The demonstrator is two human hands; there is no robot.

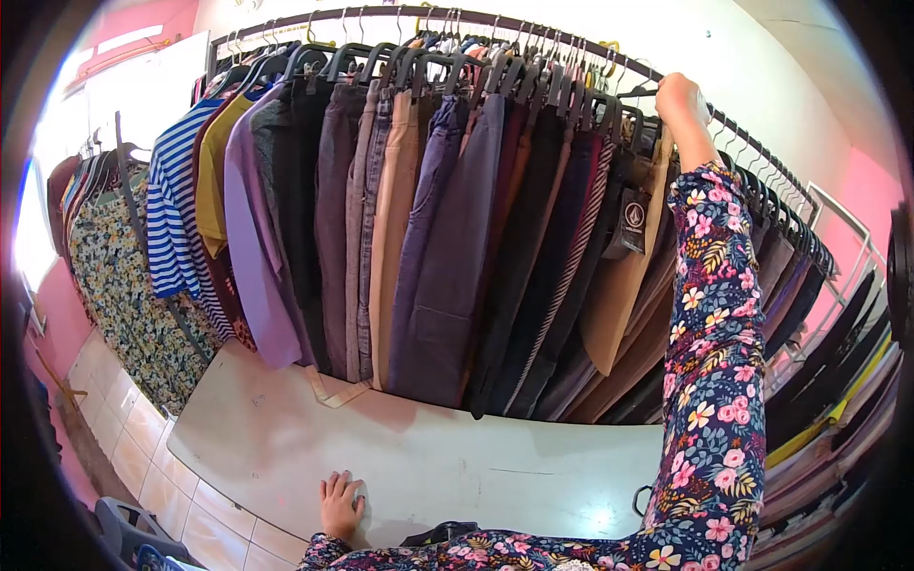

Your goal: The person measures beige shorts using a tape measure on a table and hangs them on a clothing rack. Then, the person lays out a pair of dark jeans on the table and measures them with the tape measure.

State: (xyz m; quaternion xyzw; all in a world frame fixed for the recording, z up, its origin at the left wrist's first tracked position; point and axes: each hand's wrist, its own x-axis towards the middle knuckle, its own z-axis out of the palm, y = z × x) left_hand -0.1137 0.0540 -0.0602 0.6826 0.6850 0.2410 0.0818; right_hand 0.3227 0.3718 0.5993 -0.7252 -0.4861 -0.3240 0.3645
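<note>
My right hand, raised at the clothes rail, is closed around what looks like a black clothes hanger; its fingers partly hide the grip. Just below that hand hang tan trousers and dark trousers with a black brand tag. My left hand lies palm down on the white table, fingers stretched out and holding nothing. Both arms wear floral sleeves.
Many trousers hang in a tight row over the table's far side. To the left are a striped shirt and a floral dress. A measuring tape lies at the table's back edge. A grey plastic chair stands lower left.
</note>
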